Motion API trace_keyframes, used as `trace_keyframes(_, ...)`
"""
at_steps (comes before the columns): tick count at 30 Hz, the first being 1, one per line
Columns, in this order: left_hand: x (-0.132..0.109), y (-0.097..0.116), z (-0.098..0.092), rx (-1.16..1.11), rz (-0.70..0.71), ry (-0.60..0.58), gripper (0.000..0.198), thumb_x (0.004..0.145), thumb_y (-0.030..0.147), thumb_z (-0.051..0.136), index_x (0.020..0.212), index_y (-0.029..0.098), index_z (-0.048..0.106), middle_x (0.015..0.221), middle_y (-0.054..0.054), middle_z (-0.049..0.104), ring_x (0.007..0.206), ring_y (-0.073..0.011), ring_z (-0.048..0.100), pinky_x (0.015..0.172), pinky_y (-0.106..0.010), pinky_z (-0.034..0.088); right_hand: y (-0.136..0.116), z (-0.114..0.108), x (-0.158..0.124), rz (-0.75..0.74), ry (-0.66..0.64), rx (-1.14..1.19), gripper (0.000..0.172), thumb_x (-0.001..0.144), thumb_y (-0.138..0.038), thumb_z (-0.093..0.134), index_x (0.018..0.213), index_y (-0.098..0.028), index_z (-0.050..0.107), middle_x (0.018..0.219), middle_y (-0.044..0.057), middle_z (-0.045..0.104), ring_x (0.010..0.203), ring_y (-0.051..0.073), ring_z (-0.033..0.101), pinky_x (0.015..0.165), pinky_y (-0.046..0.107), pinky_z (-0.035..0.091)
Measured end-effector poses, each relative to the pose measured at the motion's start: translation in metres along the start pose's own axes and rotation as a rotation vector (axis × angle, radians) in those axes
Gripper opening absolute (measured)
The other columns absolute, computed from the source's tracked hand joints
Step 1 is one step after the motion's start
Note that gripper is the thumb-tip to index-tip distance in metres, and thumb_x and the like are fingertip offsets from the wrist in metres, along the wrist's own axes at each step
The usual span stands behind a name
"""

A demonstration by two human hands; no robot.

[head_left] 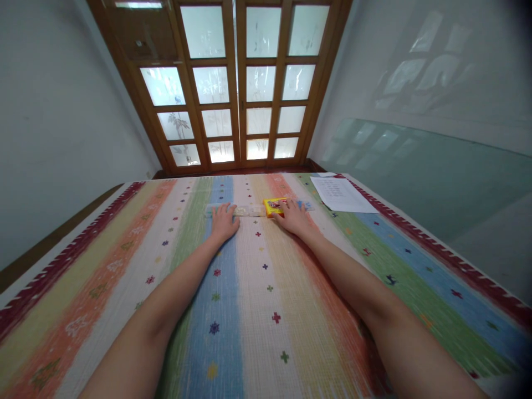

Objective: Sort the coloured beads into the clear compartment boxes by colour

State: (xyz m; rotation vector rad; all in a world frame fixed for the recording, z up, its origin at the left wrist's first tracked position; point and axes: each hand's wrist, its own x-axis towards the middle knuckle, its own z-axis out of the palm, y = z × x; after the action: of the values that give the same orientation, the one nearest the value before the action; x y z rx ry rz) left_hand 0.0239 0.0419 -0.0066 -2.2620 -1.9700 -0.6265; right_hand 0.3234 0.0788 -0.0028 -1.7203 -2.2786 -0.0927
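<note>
My left hand (225, 220) lies with its fingers spread over a strip of clear plastic wrapping (250, 210), near the far end of the table. The wrapping runs across from under that hand toward a small yellow packet (272, 207) with red and dark print. Over the packet's right part rests my right hand (294, 217), fingers apart, its thumb near the packet's front edge. More clear plastic with blue marks (306, 205) shows just beyond the right fingertips. What lies under both palms is hidden.
A striped, patterned cloth (266, 332) covers the table. Printed white paper (341, 194) lies at the far right, with another sheet's edge behind it. Wooden doors with glass panes (241, 83) stand past the far edge. Walls flank both sides, with a glass panel (436, 183) at right.
</note>
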Motion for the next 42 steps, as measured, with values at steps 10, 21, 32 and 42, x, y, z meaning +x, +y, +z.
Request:
trace_keyframes(10, -0.051, 0.003, -0.012, -0.037, 0.334, -0.263, 0.066, 0.097, 0.059, 0.055, 0.156, 0.030, 0.050, 0.169, -0.007, 0.037, 0.156, -0.0323, 0.032, 0.131, -0.053, 0.020, -0.058, 0.000, -0.051, -0.498, -0.181, 0.188, 0.073, 0.103, -0.071, 0.043, 0.162, -0.027, 0.045, 0.169, 0.010, 0.036, 0.156, 0.033, 0.033, 0.128, 0.052, 0.026)
trace_keyframes(21, -0.053, 0.005, -0.010, -0.023, 0.293, -0.404, 0.086, 0.095, 0.081, 0.041, 0.167, 0.035, 0.030, 0.176, -0.007, 0.017, 0.163, -0.0385, 0.012, 0.127, -0.068, 0.005, -0.059, 0.007, -0.052, -0.451, -0.288, 0.118, 0.094, 0.096, -0.087, 0.033, 0.170, -0.029, 0.025, 0.176, 0.010, 0.014, 0.162, 0.037, 0.011, 0.130, 0.061, 0.009)
trace_keyframes(32, -0.054, 0.005, -0.010, -0.010, 0.294, -0.391, 0.085, 0.096, 0.080, 0.041, 0.166, 0.035, 0.032, 0.176, -0.007, 0.019, 0.163, -0.0378, 0.014, 0.128, -0.066, 0.007, -0.060, 0.005, -0.052, -0.449, -0.283, 0.118, 0.093, 0.096, -0.086, 0.032, 0.169, -0.029, 0.027, 0.176, 0.010, 0.015, 0.162, 0.037, 0.012, 0.130, 0.061, 0.009)
trace_keyframes(42, -0.054, 0.003, -0.007, -0.013, 0.307, -0.373, 0.085, 0.095, 0.082, 0.039, 0.166, 0.035, 0.032, 0.176, -0.008, 0.019, 0.162, -0.0391, 0.016, 0.127, -0.070, 0.008, -0.061, 0.005, -0.052, -0.450, -0.270, 0.113, 0.093, 0.096, -0.086, 0.033, 0.169, -0.027, 0.029, 0.175, 0.011, 0.017, 0.162, 0.038, 0.014, 0.130, 0.060, 0.011)
